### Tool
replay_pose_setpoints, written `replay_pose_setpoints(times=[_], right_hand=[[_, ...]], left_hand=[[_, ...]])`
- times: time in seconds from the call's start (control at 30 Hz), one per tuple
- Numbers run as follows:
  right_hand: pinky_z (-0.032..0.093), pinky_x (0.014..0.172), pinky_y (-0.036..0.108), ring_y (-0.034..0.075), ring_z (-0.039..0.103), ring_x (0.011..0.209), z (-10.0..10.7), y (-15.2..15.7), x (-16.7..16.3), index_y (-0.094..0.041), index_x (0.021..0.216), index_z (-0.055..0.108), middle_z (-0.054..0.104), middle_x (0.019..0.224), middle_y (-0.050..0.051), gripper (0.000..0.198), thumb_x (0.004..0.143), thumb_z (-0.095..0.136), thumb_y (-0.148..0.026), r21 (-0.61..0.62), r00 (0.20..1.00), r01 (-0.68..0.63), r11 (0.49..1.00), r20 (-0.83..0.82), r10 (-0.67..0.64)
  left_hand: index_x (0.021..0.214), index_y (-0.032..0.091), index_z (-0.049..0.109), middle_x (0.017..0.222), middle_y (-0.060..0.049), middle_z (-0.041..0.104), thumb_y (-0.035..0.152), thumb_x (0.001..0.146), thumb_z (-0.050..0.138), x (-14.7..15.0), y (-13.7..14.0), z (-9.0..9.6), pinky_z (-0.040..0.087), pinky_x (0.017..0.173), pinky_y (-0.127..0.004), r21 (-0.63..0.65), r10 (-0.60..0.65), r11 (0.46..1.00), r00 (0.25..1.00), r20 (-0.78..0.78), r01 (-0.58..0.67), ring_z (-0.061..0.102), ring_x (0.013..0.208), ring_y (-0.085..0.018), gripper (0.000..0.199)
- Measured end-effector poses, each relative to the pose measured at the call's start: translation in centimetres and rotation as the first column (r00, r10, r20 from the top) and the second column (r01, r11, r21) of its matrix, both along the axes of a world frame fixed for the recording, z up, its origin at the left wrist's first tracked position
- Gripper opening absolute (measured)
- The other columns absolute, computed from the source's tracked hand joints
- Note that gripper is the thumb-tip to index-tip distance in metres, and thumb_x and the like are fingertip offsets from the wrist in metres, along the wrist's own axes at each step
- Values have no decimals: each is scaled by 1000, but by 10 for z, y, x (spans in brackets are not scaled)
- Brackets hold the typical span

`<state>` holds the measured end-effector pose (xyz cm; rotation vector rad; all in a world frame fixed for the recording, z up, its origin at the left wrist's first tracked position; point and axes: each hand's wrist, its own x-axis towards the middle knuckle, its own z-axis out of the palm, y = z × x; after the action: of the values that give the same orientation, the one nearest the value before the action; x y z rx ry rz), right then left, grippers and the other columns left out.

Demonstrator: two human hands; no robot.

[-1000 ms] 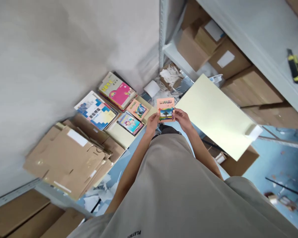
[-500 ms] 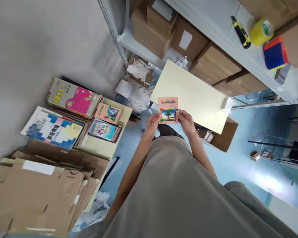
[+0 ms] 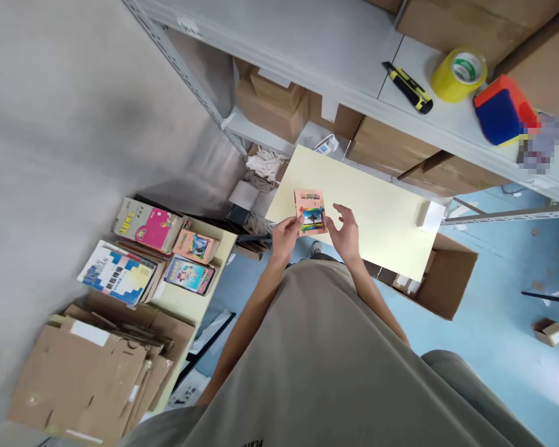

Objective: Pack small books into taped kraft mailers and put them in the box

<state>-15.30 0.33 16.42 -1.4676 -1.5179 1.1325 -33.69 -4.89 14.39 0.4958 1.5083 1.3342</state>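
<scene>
A small pink book (image 3: 310, 202) with a tree picture on its cover is held up in front of my body. My left hand (image 3: 286, 239) pinches its lower left edge, thumb on the cover. My right hand (image 3: 345, 234) is at the book's right side with thumb and fingers spread apart; whether the thumb still touches the edge is hard to tell. Behind the book lies the pale yellow table (image 3: 377, 205), with a small white box (image 3: 431, 215) at its right end.
On the left table (image 3: 221, 239) are stacks of books (image 3: 156, 226), a similar pink book (image 3: 195, 246) and flattened cardboard (image 3: 84, 372). The shelf (image 3: 279, 37) holds a box cutter (image 3: 409, 87), yellow tape (image 3: 459, 74) and cartons. An open carton (image 3: 454, 279) stands on the floor.
My right hand has loosened from the book's right edge and its fingers have spread. The left hand still holds the book, now slightly tilted. The view has shifted, bringing the shelf nearer.
</scene>
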Motion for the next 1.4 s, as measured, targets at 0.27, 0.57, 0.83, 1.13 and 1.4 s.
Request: replay_pose_setpoints(times=[0.27, 0.57, 0.83, 1.13, 1.4], right_hand=[[72, 92, 43, 27, 81, 101, 10, 37, 22, -25, 120, 81, 86, 114, 11, 61, 99, 78, -82, -104, 980, -101, 989, -184, 81], [64, 75, 37, 26, 78, 90, 6, 70, 68, -24, 111, 83, 86, 99, 7, 62, 90, 87, -82, -275, 845, -162, 948, -535, -11], [74, 98, 49, 36, 83, 128, 1, 59, 67, -24, 147, 79, 85, 144, 16, 78, 101, 72, -86, -155, 963, -62, 986, -269, 18], [76, 101, 45, 34, 85, 128, 21, 53, 32, -30, 144, 83, 87, 141, 8, 69, 96, 82, -80, -85, 958, -225, 971, -200, 205], [64, 67, 34, 21, 71, 70, 8, 68, 39, -25, 118, 86, 77, 76, 0, 69, 93, 77, -89, -141, 918, -220, 965, -364, 156]], left_hand=[[117, 25, 92, 123, -9, 90, 65, 96, 87, 79, 30, 28, 73, 98, -46, 171, -149, 959, 913, -380, 227, 86, 111, -32, 45], [115, 17, 88, 116, -15, 88, 84, 89, 87, 56, 52, 30, 68, 98, -42, 30, -202, 977, 965, -165, 210, 82, 114, -32, 72], [91, 18, 90, 87, -6, 84, 74, 79, 95, 69, 53, 32, 64, 80, -34, -5, -73, 997, 982, -176, 74, 79, 89, -25, 58], [120, 27, 95, 131, -8, 91, 62, 100, 86, 81, 44, 41, 71, 115, -52, 209, 21, 974, 883, -469, 88, 87, 122, -35, 41], [128, 24, 89, 140, -16, 86, 72, 97, 85, 55, 29, 30, 74, 95, -40, 180, 53, 983, 882, -469, 36, 84, 120, -29, 57]])
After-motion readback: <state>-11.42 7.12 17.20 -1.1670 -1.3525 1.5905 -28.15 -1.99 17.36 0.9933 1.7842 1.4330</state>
